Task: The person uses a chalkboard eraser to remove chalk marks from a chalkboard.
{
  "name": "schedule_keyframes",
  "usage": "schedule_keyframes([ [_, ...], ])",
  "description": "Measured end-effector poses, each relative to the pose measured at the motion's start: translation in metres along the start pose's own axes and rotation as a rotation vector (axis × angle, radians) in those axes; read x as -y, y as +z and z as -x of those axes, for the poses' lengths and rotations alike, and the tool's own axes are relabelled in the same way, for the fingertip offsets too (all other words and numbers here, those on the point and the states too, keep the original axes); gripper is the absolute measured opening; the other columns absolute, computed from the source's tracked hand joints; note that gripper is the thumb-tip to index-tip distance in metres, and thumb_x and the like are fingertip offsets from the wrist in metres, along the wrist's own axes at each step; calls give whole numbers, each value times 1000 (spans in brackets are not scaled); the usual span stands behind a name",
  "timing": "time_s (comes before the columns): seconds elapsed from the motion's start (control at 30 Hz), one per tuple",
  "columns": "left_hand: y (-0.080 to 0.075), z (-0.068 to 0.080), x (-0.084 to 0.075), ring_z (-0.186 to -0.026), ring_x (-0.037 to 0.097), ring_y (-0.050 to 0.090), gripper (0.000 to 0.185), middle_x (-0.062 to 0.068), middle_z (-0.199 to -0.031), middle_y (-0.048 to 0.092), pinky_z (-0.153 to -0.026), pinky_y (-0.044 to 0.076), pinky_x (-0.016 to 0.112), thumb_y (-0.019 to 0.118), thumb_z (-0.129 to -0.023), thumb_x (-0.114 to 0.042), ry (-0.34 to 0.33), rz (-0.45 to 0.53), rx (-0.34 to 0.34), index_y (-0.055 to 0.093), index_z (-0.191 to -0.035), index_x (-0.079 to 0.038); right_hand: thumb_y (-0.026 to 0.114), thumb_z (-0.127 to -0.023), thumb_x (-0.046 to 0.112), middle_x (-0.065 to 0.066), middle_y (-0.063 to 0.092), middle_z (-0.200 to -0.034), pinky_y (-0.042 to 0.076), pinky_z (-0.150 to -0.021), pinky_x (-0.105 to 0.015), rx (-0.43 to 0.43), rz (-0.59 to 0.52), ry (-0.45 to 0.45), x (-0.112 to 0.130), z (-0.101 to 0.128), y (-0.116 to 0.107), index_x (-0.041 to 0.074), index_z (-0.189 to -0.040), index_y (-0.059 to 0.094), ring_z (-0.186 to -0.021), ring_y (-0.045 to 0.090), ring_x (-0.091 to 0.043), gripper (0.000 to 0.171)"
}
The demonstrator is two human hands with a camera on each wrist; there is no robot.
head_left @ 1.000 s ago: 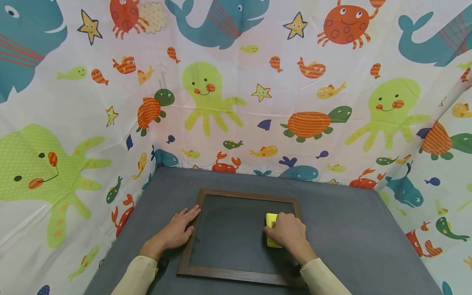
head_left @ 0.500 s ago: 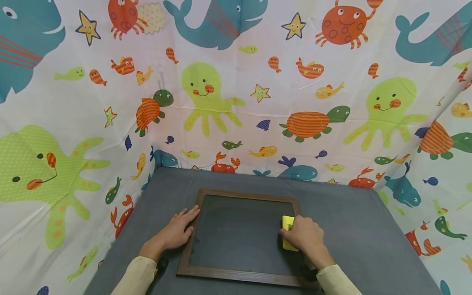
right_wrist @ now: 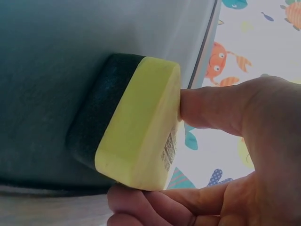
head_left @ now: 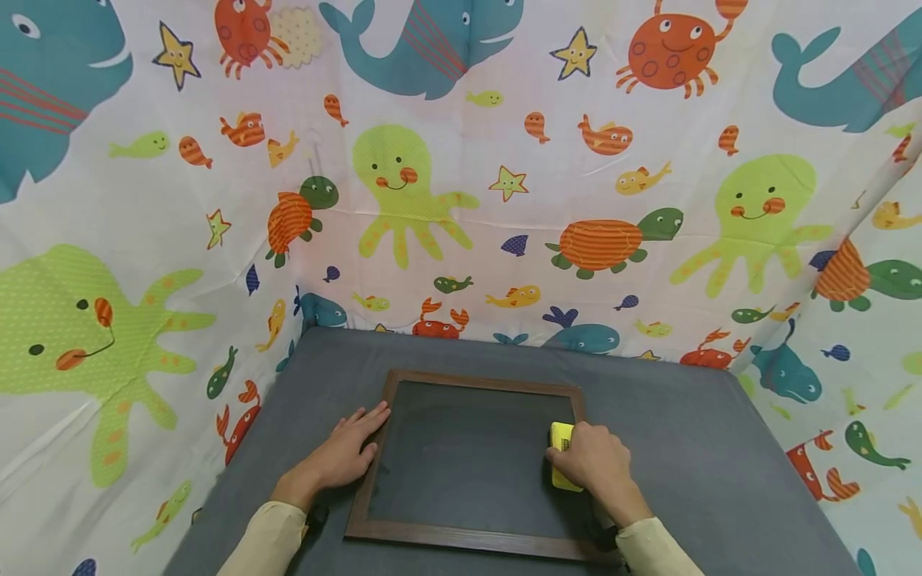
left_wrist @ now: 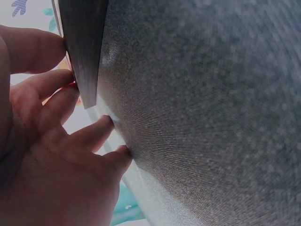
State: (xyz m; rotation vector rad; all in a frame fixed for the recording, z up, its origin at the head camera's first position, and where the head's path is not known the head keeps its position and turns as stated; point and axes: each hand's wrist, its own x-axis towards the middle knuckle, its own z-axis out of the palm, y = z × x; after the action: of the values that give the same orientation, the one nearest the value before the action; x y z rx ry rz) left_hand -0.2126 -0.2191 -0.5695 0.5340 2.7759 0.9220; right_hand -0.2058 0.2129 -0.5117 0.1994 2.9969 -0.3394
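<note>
Two cream sleeves reach in from the near edge toward a dark board (head_left: pixel 468 456) in a brown wooden frame (head_left: pixel 461 544), lying flat on a grey-covered bench (head_left: pixel 684 432). The left hand (head_left: pixel 342 452) lies flat with straight fingers on the frame's left rail, holding nothing, only steadying it. The right hand (head_left: pixel 594 460) grips a yellow sponge (head_left: pixel 560 452) between thumb and curled fingers; the sponge sits at the board's right side, just inside the right rail, its dark pad (right_wrist: pixel 101 120) pressed against the board. The board looks evenly dark with no marks to be seen, so the wiping seems mostly done, though faint haze could remain. Beyond the frame's far rail, a sea-creature curtain (head_left: pixel 461 176) hangs behind the bench.
</note>
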Motion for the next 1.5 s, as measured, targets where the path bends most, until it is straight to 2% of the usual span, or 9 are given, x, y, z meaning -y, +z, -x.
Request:
schedule_keyframes([
  [0.37,0,0,0,-166,54,20,66,14,-181,28,-130,13,78,58,-110,-4,7,7,-7,36,-172,-6,79,-93,47,-11,59,-73,49,-52,-39,1,9,-5,6,-1,0,4,-84,64,-62,59,-27,47],
  [0.6,1,0,0,-167,52,20,66,12,-182,27,-131,12,77,58,-110,-5,-3,-5,3,35,-172,-7,78,-92,46,-10,58,-74,50,-53,-40,-18,11,-35,15,-1,8,2,-89,65,-63,58,-27,46],
  [0.93,2,0,2,-165,54,22,66,14,-181,29,-129,14,79,59,-109,-4,11,-7,-12,37,-171,-6,79,-91,43,-9,58,-74,53,-52,-41,-65,13,-108,49,1,15,2,-93,67,-62,57,-26,43],
  [1.27,1,-1,2,-167,51,19,66,11,-182,26,-131,11,77,58,-110,-6,1,-7,-3,35,-173,-7,81,-90,42,-6,56,-69,49,-48,-37,-83,0,-174,86,-1,25,8,-82,64,-56,55,-23,39],
  [1.5,2,-2,5,-167,51,19,67,10,-182,26,-131,11,77,58,-110,-6,-1,-14,-3,34,-173,-8,81,-92,43,-5,57,-71,51,-50,-37,-66,28,-232,111,1,31,8,-84,66,-58,55,-21,39],
])
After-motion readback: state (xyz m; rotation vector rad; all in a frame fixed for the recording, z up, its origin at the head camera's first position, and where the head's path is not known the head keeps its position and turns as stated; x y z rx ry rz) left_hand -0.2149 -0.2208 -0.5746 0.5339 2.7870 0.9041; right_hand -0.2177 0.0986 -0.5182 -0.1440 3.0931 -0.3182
